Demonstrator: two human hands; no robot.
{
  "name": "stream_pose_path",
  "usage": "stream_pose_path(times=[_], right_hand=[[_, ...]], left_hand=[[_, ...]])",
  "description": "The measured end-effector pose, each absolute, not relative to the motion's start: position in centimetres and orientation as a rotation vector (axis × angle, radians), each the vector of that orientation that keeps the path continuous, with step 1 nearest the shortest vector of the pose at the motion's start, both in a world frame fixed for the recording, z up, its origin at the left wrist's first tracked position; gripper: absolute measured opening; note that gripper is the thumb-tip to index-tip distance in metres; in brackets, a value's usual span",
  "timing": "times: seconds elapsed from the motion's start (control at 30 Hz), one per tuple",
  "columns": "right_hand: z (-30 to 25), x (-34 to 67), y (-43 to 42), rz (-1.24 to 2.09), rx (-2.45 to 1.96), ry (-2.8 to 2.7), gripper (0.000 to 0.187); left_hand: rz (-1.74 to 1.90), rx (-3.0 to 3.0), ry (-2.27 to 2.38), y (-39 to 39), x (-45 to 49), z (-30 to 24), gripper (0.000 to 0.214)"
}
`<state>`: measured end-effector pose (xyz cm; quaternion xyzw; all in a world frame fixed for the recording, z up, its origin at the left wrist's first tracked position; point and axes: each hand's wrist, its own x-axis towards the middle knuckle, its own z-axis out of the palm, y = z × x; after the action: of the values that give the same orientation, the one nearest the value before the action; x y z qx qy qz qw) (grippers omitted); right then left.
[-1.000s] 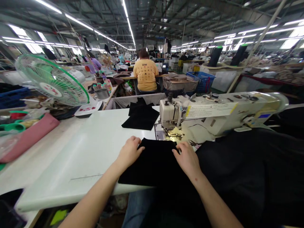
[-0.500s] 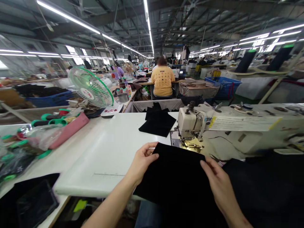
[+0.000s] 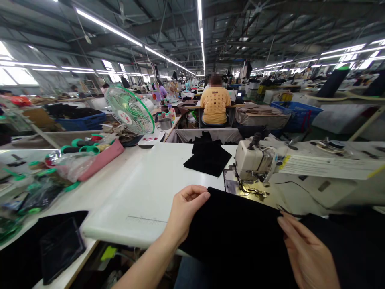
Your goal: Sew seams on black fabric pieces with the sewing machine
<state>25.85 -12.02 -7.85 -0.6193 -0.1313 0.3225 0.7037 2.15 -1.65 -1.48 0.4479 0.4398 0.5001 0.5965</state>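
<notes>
Across the white tabletop [image 3: 144, 188] at lower centre, the left hand [image 3: 183, 212] pinches the black rectangular fabric piece [image 3: 234, 233], now lifted off it, while the right hand [image 3: 306, 257] holds the far edge loosely, so it may sag and snag under the cream sewing machine [image 3: 300, 168].

No legible text on the sewing machine [image 3: 303, 168] label or the fan [image 3: 130, 109] hub

left hand [image 3: 183, 210] pinching, right hand [image 3: 306, 257] fingers extended.
</notes>
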Motion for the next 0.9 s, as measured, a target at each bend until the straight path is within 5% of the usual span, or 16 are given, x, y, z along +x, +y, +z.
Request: stream_pose_path(times=[0.9], right_hand=[[-5.9, 25.3, -11.1, 0.783, -1.187, -0.517, 0.026]], left_hand=[[1.209, 1.006, 1.168, -0.5, 1.5, -0.5, 0.039]])
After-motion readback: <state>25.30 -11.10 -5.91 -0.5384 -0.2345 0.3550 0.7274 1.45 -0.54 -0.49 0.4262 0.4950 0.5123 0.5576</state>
